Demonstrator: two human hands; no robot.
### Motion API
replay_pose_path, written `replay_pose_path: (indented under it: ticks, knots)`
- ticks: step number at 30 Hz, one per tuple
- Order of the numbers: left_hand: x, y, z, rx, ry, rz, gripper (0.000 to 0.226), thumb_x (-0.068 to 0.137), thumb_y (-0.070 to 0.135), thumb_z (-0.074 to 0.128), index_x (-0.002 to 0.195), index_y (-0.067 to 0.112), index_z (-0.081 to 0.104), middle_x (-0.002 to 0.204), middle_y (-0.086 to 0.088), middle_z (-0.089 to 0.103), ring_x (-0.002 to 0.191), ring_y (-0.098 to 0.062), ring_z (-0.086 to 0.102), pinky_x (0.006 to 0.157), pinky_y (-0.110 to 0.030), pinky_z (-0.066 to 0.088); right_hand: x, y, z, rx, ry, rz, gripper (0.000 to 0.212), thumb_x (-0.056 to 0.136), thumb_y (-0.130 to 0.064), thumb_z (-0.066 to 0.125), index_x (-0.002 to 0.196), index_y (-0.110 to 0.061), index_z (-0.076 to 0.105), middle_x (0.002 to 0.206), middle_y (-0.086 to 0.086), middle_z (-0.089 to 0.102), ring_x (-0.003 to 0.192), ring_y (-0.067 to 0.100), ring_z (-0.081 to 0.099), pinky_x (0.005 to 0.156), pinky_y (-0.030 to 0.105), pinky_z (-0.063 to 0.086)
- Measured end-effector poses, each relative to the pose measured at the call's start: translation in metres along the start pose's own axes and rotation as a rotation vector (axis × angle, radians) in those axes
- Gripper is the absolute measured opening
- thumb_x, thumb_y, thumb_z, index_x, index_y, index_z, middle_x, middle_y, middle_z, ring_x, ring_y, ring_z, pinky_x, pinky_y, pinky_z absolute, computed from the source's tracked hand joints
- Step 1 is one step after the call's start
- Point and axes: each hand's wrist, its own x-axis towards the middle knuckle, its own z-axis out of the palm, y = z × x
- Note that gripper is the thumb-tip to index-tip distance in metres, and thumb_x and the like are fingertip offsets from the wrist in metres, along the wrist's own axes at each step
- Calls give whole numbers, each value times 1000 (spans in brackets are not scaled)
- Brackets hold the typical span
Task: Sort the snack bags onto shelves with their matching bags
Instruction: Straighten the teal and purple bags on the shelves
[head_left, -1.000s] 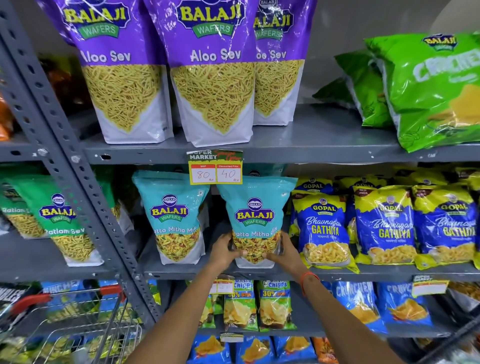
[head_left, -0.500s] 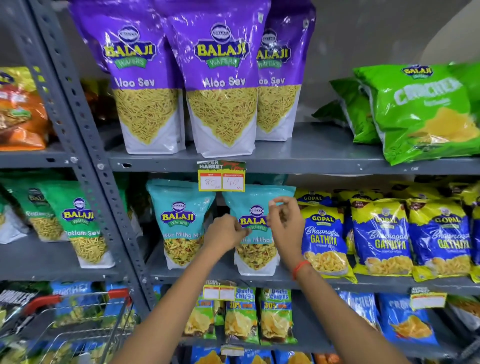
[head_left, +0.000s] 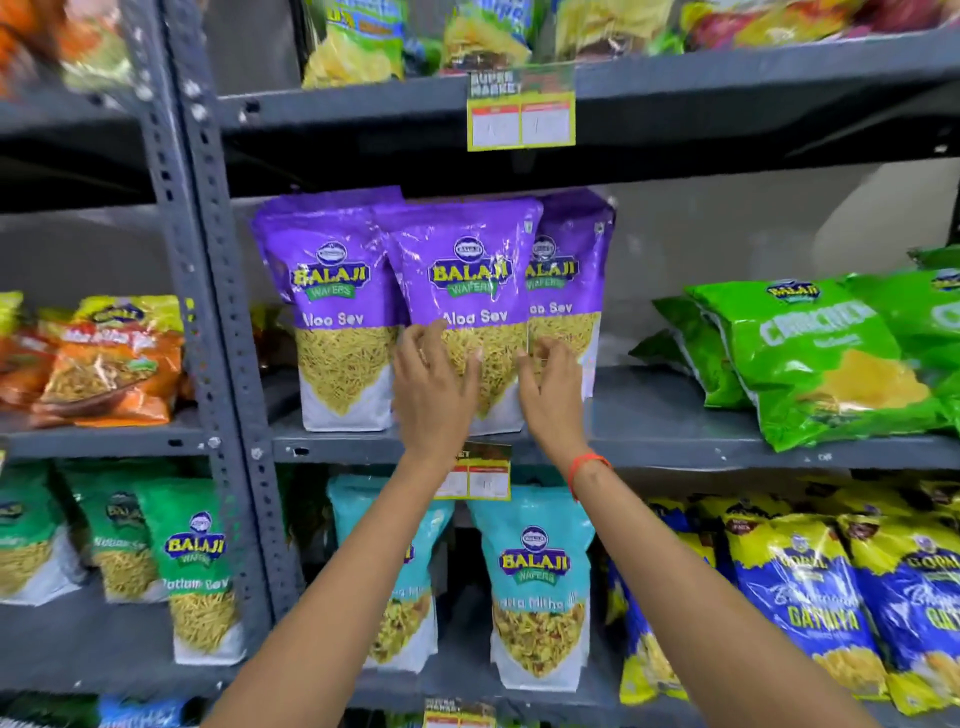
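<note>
Three purple Aloo Sev bags stand upright together on a grey shelf (head_left: 675, 447). The middle bag (head_left: 467, 270) overlaps the left bag (head_left: 332, 291) and the right bag (head_left: 566, 270). My left hand (head_left: 431, 384) lies against the middle bag's lower left front with its fingers spread. My right hand (head_left: 550, 384) has its fingers curled and pinched on that bag's right edge. One shelf below, two teal Balaji bags (head_left: 535, 571) (head_left: 395, 623) stand side by side, partly behind my forearms.
Green Balaji bags (head_left: 810, 353) lie on the same shelf to the right. Blue-and-yellow Gopal bags (head_left: 800, 597) fill the lower right. A perforated grey upright (head_left: 218, 312) divides off the left bay, which holds orange bags (head_left: 104, 364) and green Ratlami Sev bags (head_left: 197, 561). Price tags (head_left: 521, 111) (head_left: 480, 475) hang from shelf edges.
Both hands let go of the teal bag on the lower shelf and rose to the middle purple Aloo Sev bag. The view tilted upward, so the cart is out of sight.
</note>
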Motion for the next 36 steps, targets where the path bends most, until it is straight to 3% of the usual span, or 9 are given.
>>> replay_pose_path:
  ticks: [4, 8, 11, 15, 20, 23, 29, 33, 36]
  knots:
    - [-26, -19, 14, -26, -74, -77, 65, 89, 43, 55, 137, 5, 34, 133, -25, 44, 122, -37, 41, 105, -44, 34, 0, 17, 9, 37, -199, 98, 67, 91, -44, 47, 143, -7, 26, 149, 15, 37, 137, 28, 33, 115, 38, 25]
    - [-35, -26, 15, -263, -222, -248, 76, 89, 46, 52, 147, 14, 16, 151, -17, 32, 138, -29, 32, 110, -35, 29, 1, 18, 8, 101, -297, 62, 69, 88, -48, 50, 145, -19, 22, 149, 6, 38, 136, 17, 34, 114, 37, 27]
    - [-34, -24, 13, -308, -231, -298, 78, 87, 49, 54, 148, 15, 16, 154, -11, 32, 140, -26, 32, 109, -37, 32, 3, 16, 2, 155, -349, 96, 63, 87, -46, 54, 140, -22, 30, 146, 5, 42, 134, 19, 39, 113, 40, 31]
    - [-30, -17, 13, -360, -273, -363, 79, 83, 50, 60, 144, 14, 26, 148, -11, 42, 133, -29, 43, 101, -40, 41, 3, 22, -12, 139, -331, 167, 71, 78, -60, 56, 134, -21, 38, 141, 6, 48, 129, 23, 46, 109, 51, 38]
    - [-27, -1, 22, -548, -365, -463, 79, 69, 44, 77, 131, 16, 37, 121, -15, 63, 111, -29, 60, 91, -43, 51, 8, 29, -51, 161, -308, 190, 42, 87, -36, 60, 124, -23, 45, 131, 6, 56, 121, 26, 53, 100, 39, 45]
    - [-24, 8, 28, -662, -436, -536, 84, 64, 36, 83, 131, 13, 39, 118, -15, 63, 107, -28, 61, 93, -46, 52, 8, 35, -71, 156, -293, 195, 35, 83, -38, 64, 114, -29, 50, 127, 6, 60, 114, 24, 58, 96, 38, 47]
    - [-20, 14, 35, -721, -523, -511, 46, 68, 25, 82, 107, 15, 58, 106, -3, 64, 103, -24, 62, 94, -44, 52, 6, 32, -86, 172, -297, 177, 31, 83, -25, 67, 110, -26, 52, 117, 2, 63, 110, 20, 61, 89, 29, 48]
    - [-16, 13, 35, -703, -553, -496, 51, 68, 27, 82, 110, 8, 60, 106, -4, 64, 106, -25, 61, 95, -44, 51, 8, 38, -91, 135, -319, 203, 42, 80, -28, 70, 117, -24, 50, 126, 6, 60, 115, 22, 57, 100, 41, 47]
    - [-14, 15, 36, -637, -562, -481, 57, 68, 32, 81, 113, 5, 58, 106, -5, 61, 104, -23, 58, 93, -42, 51, 9, 37, -93, 134, -338, 214, 41, 81, -25, 70, 116, -22, 50, 126, 7, 61, 115, 23, 58, 100, 39, 47]
